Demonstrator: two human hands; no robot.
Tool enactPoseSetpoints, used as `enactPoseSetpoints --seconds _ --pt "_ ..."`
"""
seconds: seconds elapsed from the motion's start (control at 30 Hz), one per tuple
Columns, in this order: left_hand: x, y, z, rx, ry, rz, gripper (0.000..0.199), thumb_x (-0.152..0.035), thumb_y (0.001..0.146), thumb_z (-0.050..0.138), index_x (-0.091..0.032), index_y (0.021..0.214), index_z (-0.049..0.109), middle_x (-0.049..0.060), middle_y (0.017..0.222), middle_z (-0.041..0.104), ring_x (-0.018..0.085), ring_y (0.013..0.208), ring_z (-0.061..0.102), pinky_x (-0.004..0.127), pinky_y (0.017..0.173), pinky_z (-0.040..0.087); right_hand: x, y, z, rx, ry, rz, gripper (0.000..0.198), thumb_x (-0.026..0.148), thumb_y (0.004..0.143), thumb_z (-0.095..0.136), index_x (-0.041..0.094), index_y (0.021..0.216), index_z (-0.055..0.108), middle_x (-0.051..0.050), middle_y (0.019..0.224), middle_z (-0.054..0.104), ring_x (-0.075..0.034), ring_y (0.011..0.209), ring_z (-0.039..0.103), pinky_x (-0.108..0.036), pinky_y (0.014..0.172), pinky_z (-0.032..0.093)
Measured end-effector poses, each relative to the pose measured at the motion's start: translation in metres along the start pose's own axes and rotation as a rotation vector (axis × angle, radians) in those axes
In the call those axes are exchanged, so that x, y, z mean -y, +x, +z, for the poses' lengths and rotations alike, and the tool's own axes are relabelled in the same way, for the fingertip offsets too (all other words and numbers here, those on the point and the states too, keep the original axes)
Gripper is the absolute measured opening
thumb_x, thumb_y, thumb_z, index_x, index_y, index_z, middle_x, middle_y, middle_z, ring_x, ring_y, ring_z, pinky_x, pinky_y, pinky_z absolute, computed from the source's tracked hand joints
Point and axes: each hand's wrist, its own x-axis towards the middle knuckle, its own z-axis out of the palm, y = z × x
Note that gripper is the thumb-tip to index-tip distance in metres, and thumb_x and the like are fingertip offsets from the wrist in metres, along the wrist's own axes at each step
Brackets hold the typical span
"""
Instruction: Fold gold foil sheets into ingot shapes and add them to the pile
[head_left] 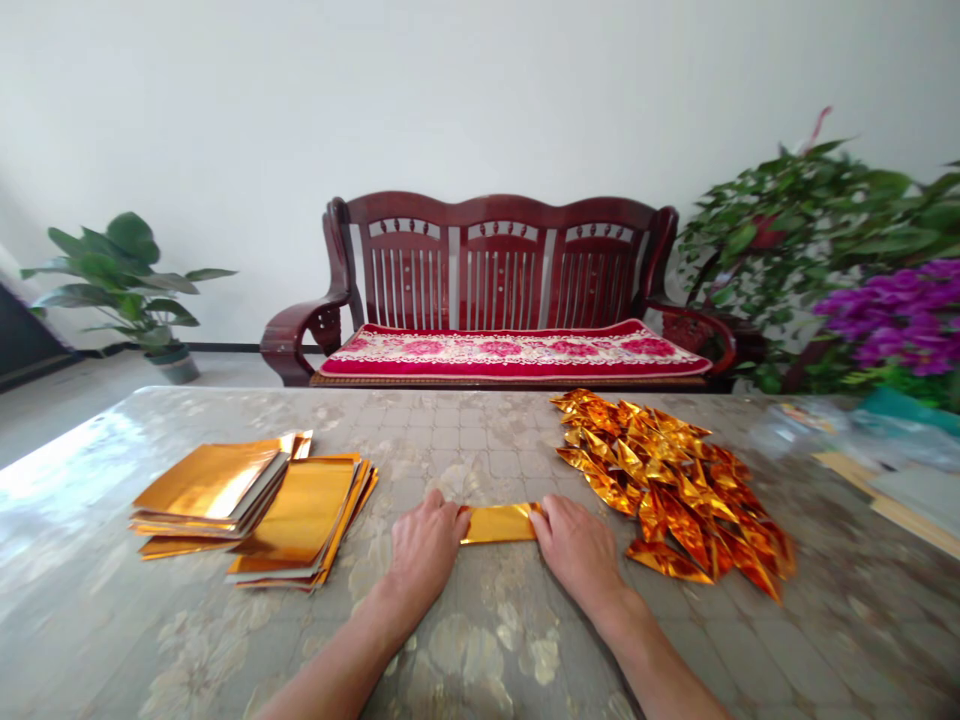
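Observation:
A strip of folded gold foil paper lies level between my two hands at the middle of the table. Its left end is pinched by my left hand, fingers curled and thumb on the paper. My right hand grips the right end in the same way. To the left sit two stacks of flat gold foil sheets, partly overlapping. A heap of folded gold foil pieces with pointed ends lies just beyond my right hand.
The table has a patterned, glossy cover. At its right edge are clear plastic bags and pale flat sheets, with purple flowers behind. Across the table stands a dark red wooden bench. A potted plant stands at far left.

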Motion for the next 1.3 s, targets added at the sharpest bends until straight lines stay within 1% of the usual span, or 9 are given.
enactPoseSetpoints --seconds 0.43,0.53,0.67,0.77,0.87,0.97,1.03,1.17,1.3 --pt "-0.001 0.003 0.003 0.035 0.041 -0.003 0.041 -0.038 0.1 0.035 -0.022 0.092 0.071 0.006 0.099 0.065 0.021 0.082 0.069 0.028 0.065 0.044 0.002 0.002 -0.003 0.023 0.02 0.042 0.019 0.031 0.096 0.052 0.021 0.079 0.057 -0.002 0.084 0.07 -0.019 0.08 0.066 -0.028 0.06 0.029" --pt "0.0 0.004 0.004 0.016 0.046 0.013 0.04 -0.037 0.1 0.036 -0.022 0.09 0.072 0.006 0.097 0.065 0.021 0.082 0.068 0.029 0.066 0.044 0.002 0.002 -0.003 0.026 0.023 0.047 0.02 0.031 0.095 0.053 0.022 0.079 0.057 -0.002 0.084 0.07 -0.019 0.08 0.066 -0.029 0.059 0.028" --pt "0.001 0.002 0.003 -0.077 0.072 0.076 0.03 -0.033 0.097 0.045 -0.02 0.088 0.07 0.007 0.092 0.064 0.024 0.093 0.063 0.035 0.079 0.045 0.001 0.002 -0.002 0.021 0.034 0.058 0.02 0.032 0.095 0.053 0.022 0.079 0.056 -0.001 0.084 0.07 -0.02 0.079 0.066 -0.029 0.059 0.029" --pt "0.002 0.0 0.005 -0.196 0.08 0.102 0.019 -0.028 0.092 0.056 -0.021 0.105 0.067 0.008 0.103 0.063 0.027 0.1 0.058 0.04 0.086 0.044 0.001 0.0 -0.002 0.013 0.068 0.077 0.017 0.034 0.095 0.055 0.022 0.083 0.056 -0.002 0.084 0.069 -0.02 0.08 0.066 -0.029 0.061 0.032" --pt "0.004 0.0 0.01 -0.27 0.033 0.235 0.036 -0.018 0.091 0.057 -0.026 0.126 0.057 0.008 0.122 0.059 0.027 0.11 0.053 0.041 0.092 0.044 0.0 -0.002 -0.001 -0.013 0.1 0.106 0.013 0.035 0.093 0.059 0.022 0.091 0.056 -0.002 0.084 0.069 -0.021 0.082 0.066 -0.028 0.062 0.035" --pt "0.006 0.001 0.013 -0.171 -0.077 0.467 0.029 -0.015 0.094 0.053 -0.027 0.12 0.06 0.004 0.116 0.061 0.021 0.106 0.054 0.031 0.09 0.046 0.001 -0.003 0.002 -0.052 0.086 0.06 0.011 0.032 0.092 0.062 0.022 0.093 0.056 -0.003 0.086 0.068 -0.021 0.083 0.066 -0.029 0.063 0.037" --pt "0.007 0.001 0.013 -0.081 -0.117 0.552 0.019 -0.018 0.096 0.052 -0.025 0.109 0.063 0.002 0.105 0.064 0.018 0.1 0.057 0.028 0.087 0.047 0.001 -0.003 0.005 -0.067 0.069 0.006 0.009 0.03 0.093 0.06 0.022 0.091 0.056 -0.002 0.086 0.068 -0.021 0.082 0.065 -0.03 0.064 0.039" --pt "0.001 -0.007 0.013 -0.049 -0.046 0.532 0.024 -0.018 0.097 0.049 -0.023 0.117 0.059 0.004 0.106 0.065 0.02 0.102 0.059 0.031 0.091 0.049 0.0 -0.001 0.008 -0.112 0.049 -0.036 0.006 0.027 0.093 0.06 0.022 0.092 0.057 -0.003 0.086 0.067 -0.022 0.081 0.064 -0.032 0.067 0.042" --pt "-0.009 -0.021 0.018 -0.081 0.038 0.507 0.037 -0.026 0.096 0.052 -0.021 0.133 0.051 0.009 0.124 0.06 0.025 0.115 0.058 0.038 0.099 0.049 0.001 -0.004 0.0 -0.214 0.046 -0.071 0.009 0.018 0.091 0.059 0.021 0.099 0.061 -0.006 0.093 0.067 -0.027 0.089 0.061 -0.039 0.077 0.047"
